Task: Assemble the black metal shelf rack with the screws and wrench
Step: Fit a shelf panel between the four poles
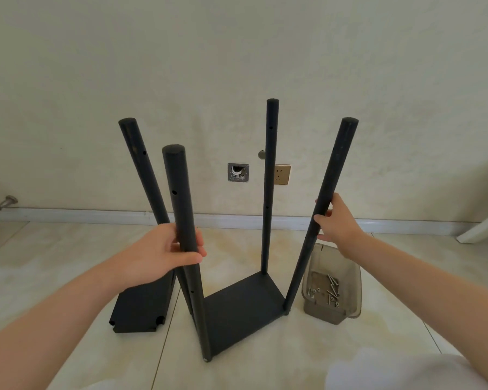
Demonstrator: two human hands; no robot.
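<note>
Left hand [158, 254] round front-left pole [178, 187], right hand [339, 220] round front-right pole [341, 153]

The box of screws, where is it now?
Head view, lower right: the box of screws stands on the floor beside the right near post, below the right hand.

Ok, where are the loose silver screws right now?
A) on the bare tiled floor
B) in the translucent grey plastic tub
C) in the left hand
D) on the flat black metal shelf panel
B: the silver screws lie on the bottom of the translucent grey plastic tub, right of the black metal rack.
</note>
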